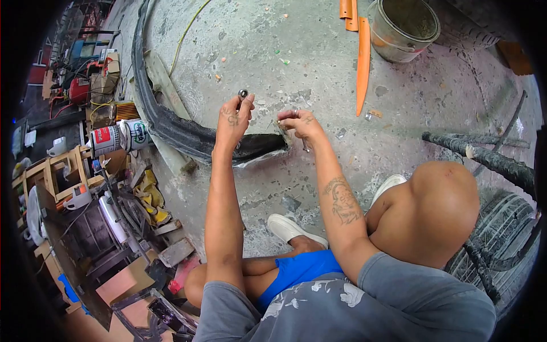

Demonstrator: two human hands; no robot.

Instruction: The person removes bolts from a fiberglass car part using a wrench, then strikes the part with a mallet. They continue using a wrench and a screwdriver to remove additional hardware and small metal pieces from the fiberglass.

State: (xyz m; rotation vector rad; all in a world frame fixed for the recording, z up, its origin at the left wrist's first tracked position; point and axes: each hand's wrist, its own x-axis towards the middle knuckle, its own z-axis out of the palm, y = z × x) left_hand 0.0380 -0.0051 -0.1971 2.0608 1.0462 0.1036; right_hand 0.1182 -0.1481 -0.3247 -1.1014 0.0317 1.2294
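Note:
My left hand [232, 119] is closed around a dark hand tool with a round, ring-like metal end [243, 93] sticking up past the thumb. My right hand [305, 125] is to the right, its thumb and fingers pinched together at a tiny piece [279, 122] too small to name. Below that palm a slim shiny metal end [306, 147] pokes out; the rest of it is hidden. Beneath both hands lies the tip of a long curved black part [199, 138], like a vehicle bumper, with a ragged edge. Neither hand clearly touches it.
Orange curved strips [363, 68] and a metal bucket [403, 31] are at the upper right. Dark bars [484, 154] and a tyre [496, 233] stand at right. Paint cans [135, 135], a wooden frame [54, 171] and clutter crowd the left. Small scraps dot the concrete floor [256, 57].

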